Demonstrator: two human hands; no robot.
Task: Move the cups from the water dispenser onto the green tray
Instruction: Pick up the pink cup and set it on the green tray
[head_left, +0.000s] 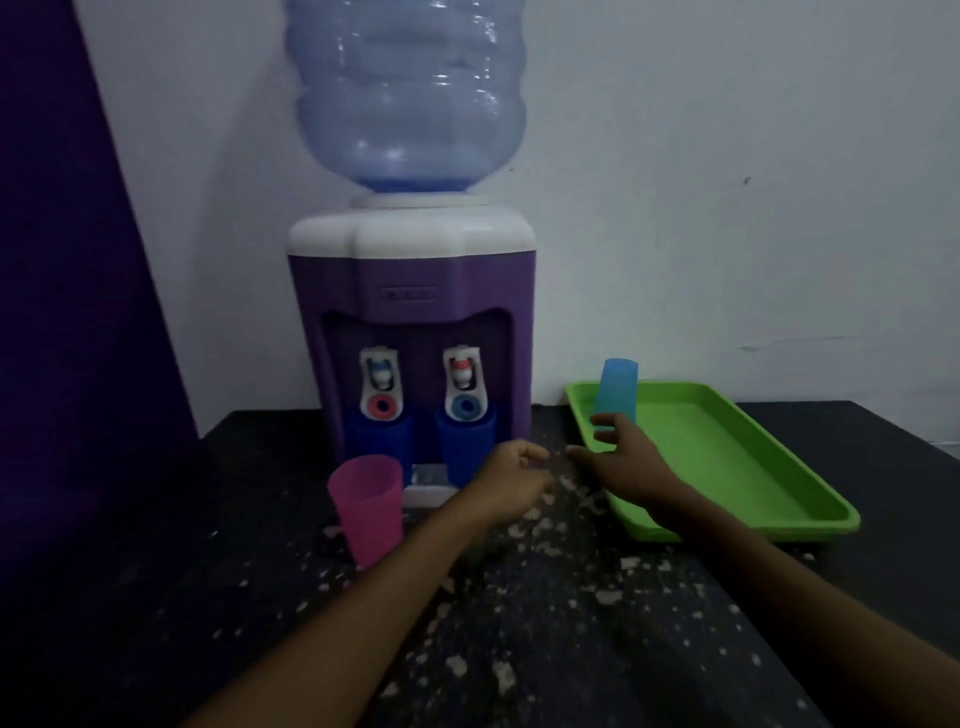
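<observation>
A purple and white water dispenser (413, 332) stands at the back of the dark table. Two dark blue cups sit under its taps, one on the left (378, 441) and one on the right (465, 441). A pink cup (368, 506) stands upright on the table in front of the dispenser's left side. A light blue cup (617, 392) stands upside down on the far left end of the green tray (737, 457). My right hand (621, 465) hovers just below that cup with fingers apart. My left hand (511, 480) is loosely curled, holding nothing, near the right dark blue cup.
A big blue water bottle (410, 93) tops the dispenser. A purple panel (62, 260) stands at the left. The white wall runs close behind. The black tabletop (519, 623) is speckled with pale flecks.
</observation>
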